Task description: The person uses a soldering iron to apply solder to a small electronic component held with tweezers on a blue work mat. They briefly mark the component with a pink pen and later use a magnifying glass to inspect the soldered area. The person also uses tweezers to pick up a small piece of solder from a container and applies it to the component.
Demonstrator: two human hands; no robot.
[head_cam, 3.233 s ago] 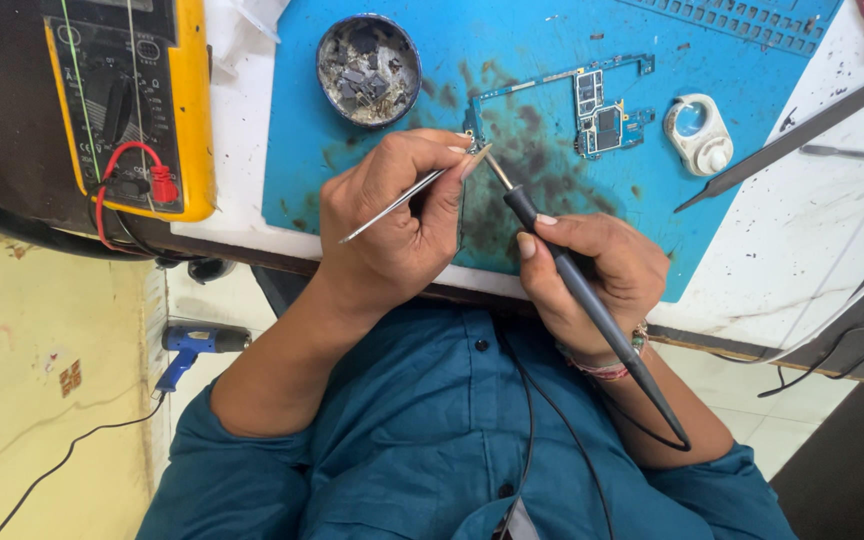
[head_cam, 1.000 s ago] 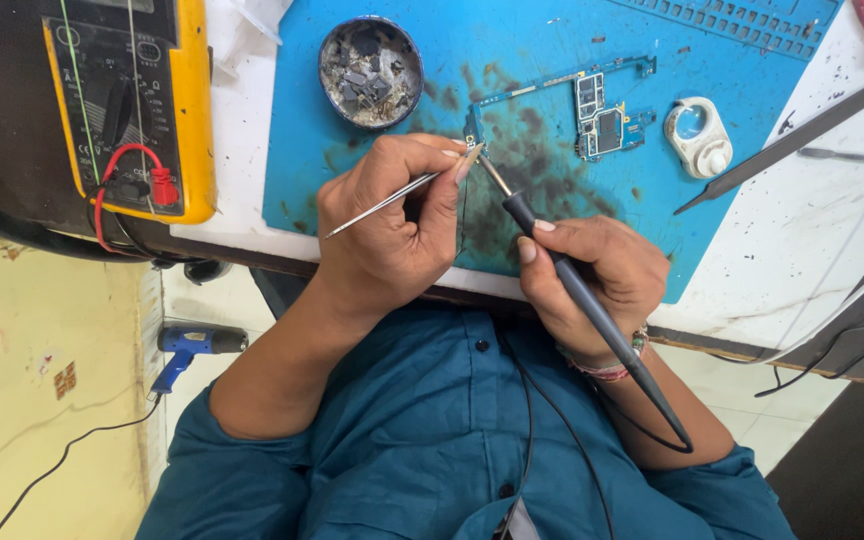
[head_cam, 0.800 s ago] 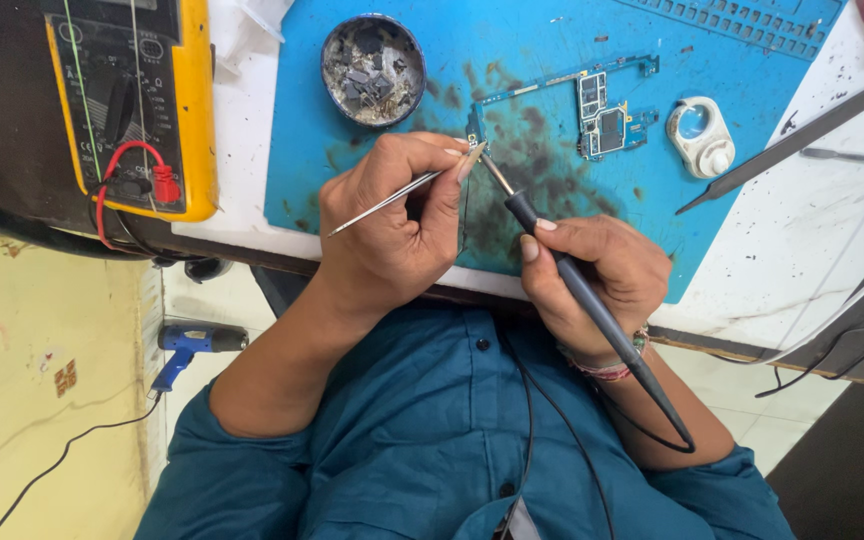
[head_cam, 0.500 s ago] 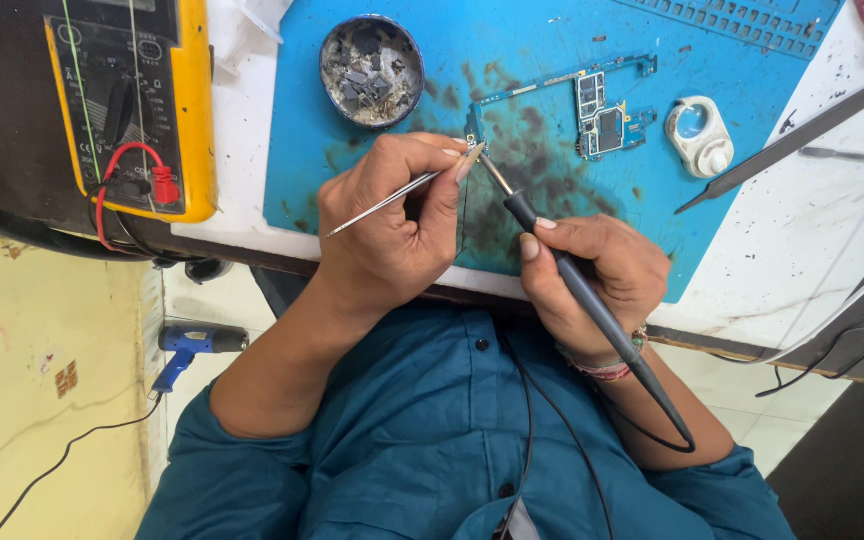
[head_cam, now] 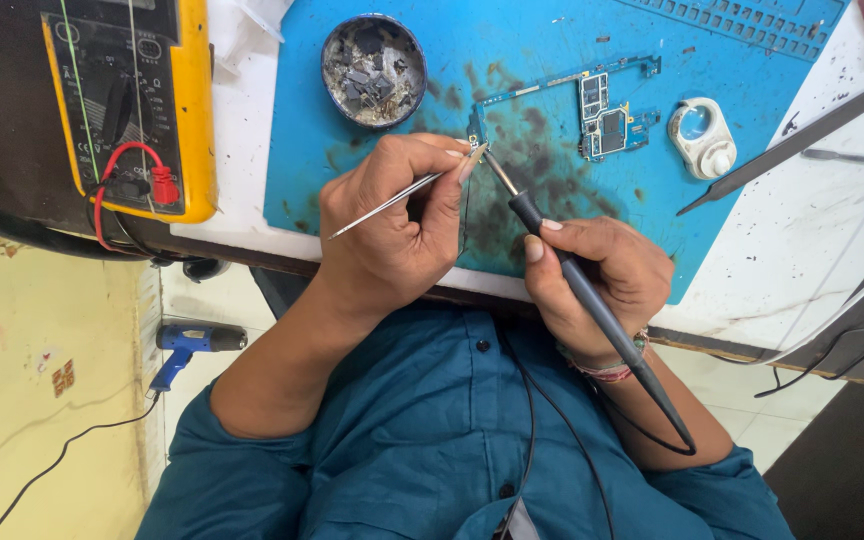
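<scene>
Your left hand (head_cam: 397,235) pinches the tweezers (head_cam: 392,203); your right hand (head_cam: 602,275) is closed around the soldering iron (head_cam: 582,290). Both tips meet at the near-left corner of the circuit board (head_cam: 602,115) on the blue mat (head_cam: 512,40), near the desk (head_cam: 832,230) edge. The round tin (head_cam: 373,68) sits just beyond; the multimeter (head_cam: 137,100) is well apart on the left.

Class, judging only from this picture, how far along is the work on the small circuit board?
Done: the bare circuit board lies on the blue mat, with scrap in the round tin. In hand: the left hand holds tweezers, the right hand a soldering iron, tips meeting at the board's left end. Left: the white ring part lies apart.
</scene>
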